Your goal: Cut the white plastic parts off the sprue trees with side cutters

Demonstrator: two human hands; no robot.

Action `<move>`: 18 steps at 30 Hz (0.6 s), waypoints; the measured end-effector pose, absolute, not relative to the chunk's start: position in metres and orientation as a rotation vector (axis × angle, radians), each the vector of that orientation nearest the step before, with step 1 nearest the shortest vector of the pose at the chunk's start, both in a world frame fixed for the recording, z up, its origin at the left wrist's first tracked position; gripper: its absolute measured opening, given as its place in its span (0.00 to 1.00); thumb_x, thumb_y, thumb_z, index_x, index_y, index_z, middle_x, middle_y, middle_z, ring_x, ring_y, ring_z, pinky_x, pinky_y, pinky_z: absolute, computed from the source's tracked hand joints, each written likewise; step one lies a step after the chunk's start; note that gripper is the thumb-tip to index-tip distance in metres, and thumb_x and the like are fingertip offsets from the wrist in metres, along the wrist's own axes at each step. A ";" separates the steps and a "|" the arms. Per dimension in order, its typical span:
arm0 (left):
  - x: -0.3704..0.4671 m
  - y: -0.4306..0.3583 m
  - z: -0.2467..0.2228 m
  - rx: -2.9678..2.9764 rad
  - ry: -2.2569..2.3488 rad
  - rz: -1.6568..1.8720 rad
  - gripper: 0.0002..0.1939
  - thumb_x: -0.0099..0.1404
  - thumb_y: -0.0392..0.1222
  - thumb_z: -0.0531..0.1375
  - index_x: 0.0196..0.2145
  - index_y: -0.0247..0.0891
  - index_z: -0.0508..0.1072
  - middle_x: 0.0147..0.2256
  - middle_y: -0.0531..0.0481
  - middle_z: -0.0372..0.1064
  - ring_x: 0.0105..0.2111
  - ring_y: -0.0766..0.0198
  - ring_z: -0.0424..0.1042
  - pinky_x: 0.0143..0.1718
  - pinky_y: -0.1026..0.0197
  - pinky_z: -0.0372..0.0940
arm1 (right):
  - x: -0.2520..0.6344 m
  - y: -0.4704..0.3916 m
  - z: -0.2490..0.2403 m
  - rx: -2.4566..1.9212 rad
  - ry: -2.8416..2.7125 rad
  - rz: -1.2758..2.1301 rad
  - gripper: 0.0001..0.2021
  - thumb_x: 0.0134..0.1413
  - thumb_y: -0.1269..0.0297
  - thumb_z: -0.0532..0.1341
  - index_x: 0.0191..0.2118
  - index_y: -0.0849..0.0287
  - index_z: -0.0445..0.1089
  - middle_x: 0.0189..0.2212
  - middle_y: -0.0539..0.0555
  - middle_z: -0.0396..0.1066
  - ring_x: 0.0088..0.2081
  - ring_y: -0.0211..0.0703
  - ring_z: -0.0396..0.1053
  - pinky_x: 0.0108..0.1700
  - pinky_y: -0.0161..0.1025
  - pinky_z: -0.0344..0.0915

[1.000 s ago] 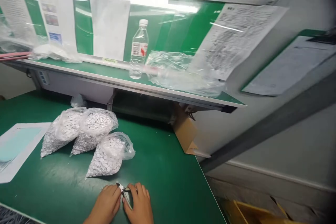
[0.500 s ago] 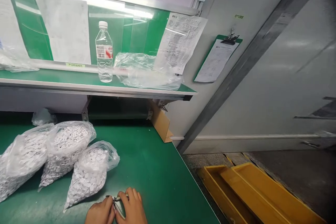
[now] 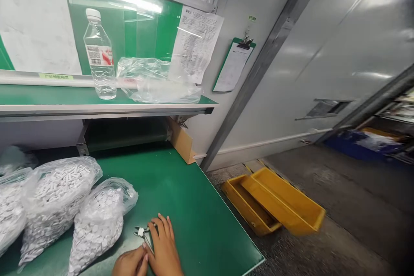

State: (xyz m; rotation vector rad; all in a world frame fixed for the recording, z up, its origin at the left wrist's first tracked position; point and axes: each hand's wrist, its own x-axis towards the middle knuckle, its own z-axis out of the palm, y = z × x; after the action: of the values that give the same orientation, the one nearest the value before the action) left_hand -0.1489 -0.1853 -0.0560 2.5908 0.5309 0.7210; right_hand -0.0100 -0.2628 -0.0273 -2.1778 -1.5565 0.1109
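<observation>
Small pliers point(image 3: 141, 232) with a white piece at their jaws lie at the bottom centre, over the green table. My right hand point(image 3: 164, 246) is around their handles, its fingers partly spread over them. My left hand point(image 3: 131, 262) is just below and to the left, thumb and fingertips pinched together near the lower handle; whatever is between them is too small to make out. To the left stands an open clear bag point(image 3: 97, 222) full of white flat pieces, and beside it a larger bag point(image 3: 60, 189) with white tubular pieces.
Another filled bag point(image 3: 9, 207) is at the far left. A water bottle point(image 3: 100, 58) and a crumpled plastic bag point(image 3: 158, 82) sit on the shelf point(image 3: 64, 95). Yellow trays point(image 3: 284, 198) lie on the floor right of the table edge. A clipboard point(image 3: 234, 67) hangs on the wall.
The view has turned to the right. My left hand has moved down, away from the pliers' jaws, which now show with the white piece.
</observation>
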 end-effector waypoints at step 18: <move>-0.129 -0.175 -0.042 1.918 0.650 0.467 0.22 0.62 0.61 0.49 0.37 0.43 0.74 0.30 0.52 0.75 0.25 0.62 0.71 0.24 0.67 0.63 | 0.076 -0.325 -0.001 -2.842 -0.642 -0.119 0.29 0.59 0.46 0.52 0.64 0.34 0.44 0.68 0.48 0.31 0.67 0.65 0.28 0.60 0.71 0.31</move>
State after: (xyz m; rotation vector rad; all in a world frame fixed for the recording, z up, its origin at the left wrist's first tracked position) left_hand -0.1287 -0.1752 -0.0416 1.9178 0.6496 0.4675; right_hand 0.0758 -0.3253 -0.0012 -2.8423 -0.6418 -0.1185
